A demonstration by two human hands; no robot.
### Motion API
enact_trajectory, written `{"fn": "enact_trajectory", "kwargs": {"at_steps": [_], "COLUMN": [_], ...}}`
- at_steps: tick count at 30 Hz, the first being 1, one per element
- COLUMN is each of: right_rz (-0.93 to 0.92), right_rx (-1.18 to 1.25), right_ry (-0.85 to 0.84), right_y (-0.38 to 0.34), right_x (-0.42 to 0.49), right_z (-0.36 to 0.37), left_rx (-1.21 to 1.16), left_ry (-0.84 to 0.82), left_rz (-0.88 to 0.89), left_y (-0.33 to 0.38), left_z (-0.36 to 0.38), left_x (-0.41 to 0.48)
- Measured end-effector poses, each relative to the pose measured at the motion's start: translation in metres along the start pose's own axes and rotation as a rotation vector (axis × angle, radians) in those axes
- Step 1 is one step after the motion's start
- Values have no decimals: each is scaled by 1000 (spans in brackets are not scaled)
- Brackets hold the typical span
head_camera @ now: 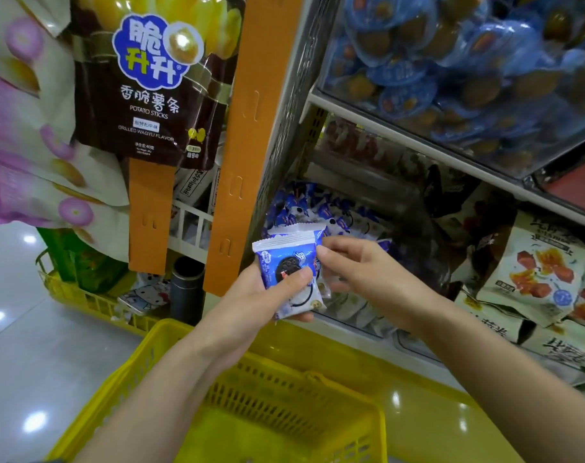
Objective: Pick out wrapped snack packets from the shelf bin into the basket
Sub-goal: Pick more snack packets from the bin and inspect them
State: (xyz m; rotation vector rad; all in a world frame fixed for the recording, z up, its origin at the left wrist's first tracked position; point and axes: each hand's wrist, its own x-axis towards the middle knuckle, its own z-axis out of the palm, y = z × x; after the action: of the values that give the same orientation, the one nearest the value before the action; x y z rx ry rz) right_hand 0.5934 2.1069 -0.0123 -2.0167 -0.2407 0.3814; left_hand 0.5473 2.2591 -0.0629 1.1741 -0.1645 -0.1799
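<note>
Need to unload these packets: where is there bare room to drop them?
The yellow basket's visible floor, inside its slatted walls, looks bare; so does the tiled floor to its left. Blue packets fill the shelf bin, and bags crowd the shelf right of it.

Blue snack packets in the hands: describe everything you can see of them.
The blue snack packets are glossy blue-and-white wrappers with crimped white ends, printed with a dark sandwich biscuit. At least two are stacked, upright, above the yellow basket. The left hand grips them from below, thumb across the front; the right hand pinches their right edge.
</note>
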Motion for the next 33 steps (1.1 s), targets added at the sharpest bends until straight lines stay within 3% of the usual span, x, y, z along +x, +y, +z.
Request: {"fn": "enact_trajectory", "kwargs": {"at_steps": [4,9,13,16,21,28,33], "right_rz": [-13,-92,-57,12,213,332,358], "right_rx": [8,-9,-321,-507,-670,-951,-1031], "right_ry": [38,547,822,792,591,405,391], "right_y": [8,9,24,41,58,47,44], "right_x": [8,48,91,111,129,134,137], "right_z": [-7,-48,-76,-80,-83,-100,-101], "left_rx": [26,72,109,138,120,97,82], "left_ry": [10,190,282,302,278,234,223], "left_rz": [-5,-37,-32,-19,-20,-7,-13], "left_y": [0,-6,-9,-9,-8,-10,-9], "left_z": [1,-2,-5,-9,-11,-9,-8], "left_x": [3,8,12,14,15,18,20]}}
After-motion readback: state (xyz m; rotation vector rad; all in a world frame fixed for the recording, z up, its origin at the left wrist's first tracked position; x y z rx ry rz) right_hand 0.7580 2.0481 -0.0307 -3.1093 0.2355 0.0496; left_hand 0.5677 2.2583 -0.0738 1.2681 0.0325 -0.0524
